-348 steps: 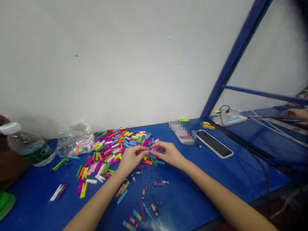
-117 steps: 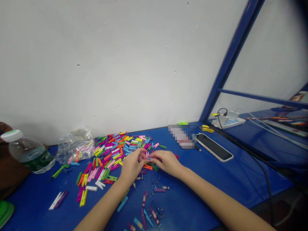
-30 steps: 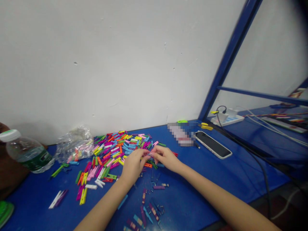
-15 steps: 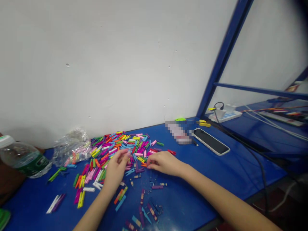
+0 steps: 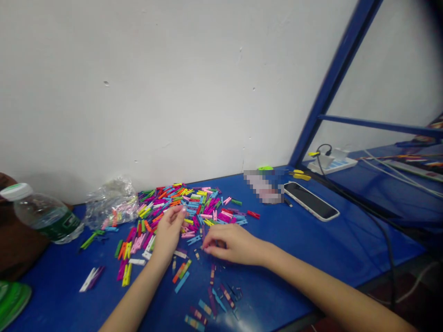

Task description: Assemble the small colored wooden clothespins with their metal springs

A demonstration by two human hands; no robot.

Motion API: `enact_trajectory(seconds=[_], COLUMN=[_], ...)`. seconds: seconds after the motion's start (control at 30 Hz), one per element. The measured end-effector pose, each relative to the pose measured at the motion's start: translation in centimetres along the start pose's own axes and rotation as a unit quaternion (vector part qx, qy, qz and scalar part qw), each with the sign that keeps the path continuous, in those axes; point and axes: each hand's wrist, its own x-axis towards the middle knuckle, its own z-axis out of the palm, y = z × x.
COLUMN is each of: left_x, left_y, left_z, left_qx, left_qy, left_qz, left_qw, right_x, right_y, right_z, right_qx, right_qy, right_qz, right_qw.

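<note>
Both our hands are at the heap of colored clothespins (image 5: 194, 205): left hand (image 5: 168, 233) raised, fingers loosely curled, right hand (image 5: 230, 244) arched low just before it (any pinch, we cannot tell).

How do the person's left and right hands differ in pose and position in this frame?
The left hand stands with its fingers pointing up toward the wall, while the right hand lies low with its fingers pointing left. The left hand is beside the pile of small coloured clothespins, while the right hand's fingertips reach down at the pile's near edge. Both hands are bare.
</note>
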Motion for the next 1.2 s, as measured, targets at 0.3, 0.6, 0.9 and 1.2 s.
enact_trajectory(seconds=[0.3, 0.6, 0.9, 1.2], left_x=[-0.1, -0.7, -1.8, -2.1], left_y=[0.1, 0.3, -0.3, -0.1], left_z=[0.5, 0.6, 1.5, 1.7], left_qx=[0.002, 0.019, 0.049, 0.068], left_qy=[-0.024, -0.047, -0.082, -0.083], left_qz=[-0.012, -0.006, -0.035, -0.032], left_qw=[1.000, 0.999, 0.995, 0.994], right_x=[2.7, 2.3, 0.5, -0.2], right_y=[-4.6, -3.0, 1.4, 1.3], right_z=[4.1, 1.9, -0.1, 1.3], right_qx=[-0.216, -0.203, -0.075, -0.143], right_qy=[-0.033, -0.067, -0.021, -0.028], right_qz=[-0.166, -0.153, -0.029, -0.042], right_qw=[0.962, 0.965, 0.997, 0.988])
